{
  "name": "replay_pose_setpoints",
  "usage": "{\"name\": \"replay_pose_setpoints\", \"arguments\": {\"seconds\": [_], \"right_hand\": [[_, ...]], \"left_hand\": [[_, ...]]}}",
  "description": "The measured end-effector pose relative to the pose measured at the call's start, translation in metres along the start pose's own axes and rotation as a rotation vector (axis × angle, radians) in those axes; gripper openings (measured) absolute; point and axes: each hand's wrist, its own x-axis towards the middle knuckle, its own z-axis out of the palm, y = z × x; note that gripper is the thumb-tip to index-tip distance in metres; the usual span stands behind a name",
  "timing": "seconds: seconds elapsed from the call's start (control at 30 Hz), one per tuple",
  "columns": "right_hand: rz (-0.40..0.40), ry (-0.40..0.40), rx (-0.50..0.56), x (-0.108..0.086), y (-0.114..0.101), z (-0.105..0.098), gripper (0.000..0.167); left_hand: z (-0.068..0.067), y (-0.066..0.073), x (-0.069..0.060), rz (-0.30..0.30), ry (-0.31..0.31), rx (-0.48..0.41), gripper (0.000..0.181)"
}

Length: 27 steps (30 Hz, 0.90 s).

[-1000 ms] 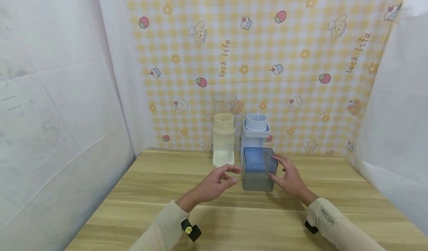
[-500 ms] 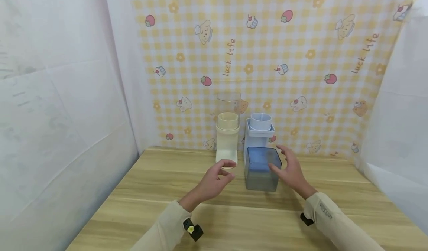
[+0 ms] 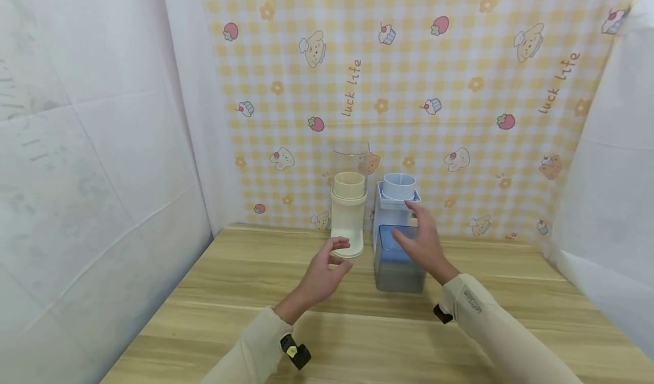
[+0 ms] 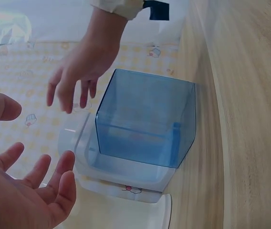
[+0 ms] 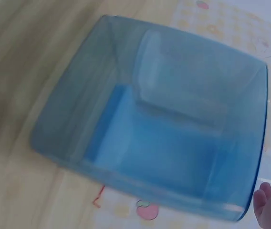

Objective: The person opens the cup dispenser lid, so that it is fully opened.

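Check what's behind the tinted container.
Behind the tinted container rises a light-blue stand topped by a round cup. Its lower part shows only dimly through the container; the right hand covers part of it.

left hand (image 4: 18,195) cropped in left wrist view, sleeve lettering (image 3: 472,301) unreadably small

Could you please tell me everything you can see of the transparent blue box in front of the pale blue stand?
The transparent blue box has flat walls, rounded corners and a thin, darker upper rim; it looks like tinted plastic, and its top appears open. It stands level on the wooden table, close in front of the pale blue stand, whose colour shows through it; whether they touch is unclear. The right hand is above it, apparently not touching.
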Motion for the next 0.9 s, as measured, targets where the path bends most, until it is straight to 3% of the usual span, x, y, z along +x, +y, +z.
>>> {"name": "replay_pose_setpoints", "arguments": {"seconds": [0.2,0.4,0.63,0.9], "right_hand": [[0.005,0.010,-0.014,0.026,-0.018,0.018,0.069],[0.132,-0.032,-0.119,0.058,-0.039,0.032,0.070],[0.255,-0.087,-0.045,0.086,-0.051,0.049,0.073],[0.254,-0.142,-0.169,0.116,-0.073,0.058,0.079]], "left_hand": [[-0.001,-0.002,0.000,-0.005,-0.008,-0.013,0.040],[-0.002,-0.004,0.001,-0.013,-0.018,-0.023,0.039],[-0.005,-0.007,-0.002,-0.015,-0.040,-0.036,0.038],[-0.009,-0.008,-0.004,-0.023,-0.052,-0.059,0.038]]}}
